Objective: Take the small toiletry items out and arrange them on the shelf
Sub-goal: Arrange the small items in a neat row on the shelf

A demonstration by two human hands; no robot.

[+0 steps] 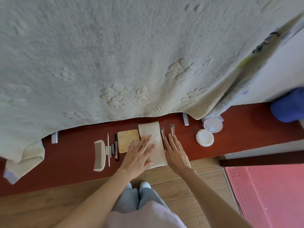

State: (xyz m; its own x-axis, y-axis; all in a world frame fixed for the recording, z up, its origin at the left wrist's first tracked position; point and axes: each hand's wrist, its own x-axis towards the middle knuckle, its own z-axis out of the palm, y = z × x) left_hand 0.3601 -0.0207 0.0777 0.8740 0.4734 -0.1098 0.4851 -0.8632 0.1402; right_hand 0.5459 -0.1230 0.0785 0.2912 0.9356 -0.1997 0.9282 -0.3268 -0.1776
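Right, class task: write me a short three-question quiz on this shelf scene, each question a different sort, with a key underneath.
1. True or false: the left hand lies flat on the cream pouch.
2. Multiple choice: which item lies farthest left on the red shelf? A) the comb B) the yellow square compact C) the white round jar
3. Fill in: the right hand rests with straight fingers beside two slim ____ lying right of the pouch.

Key
1. True
2. A
3. brushes
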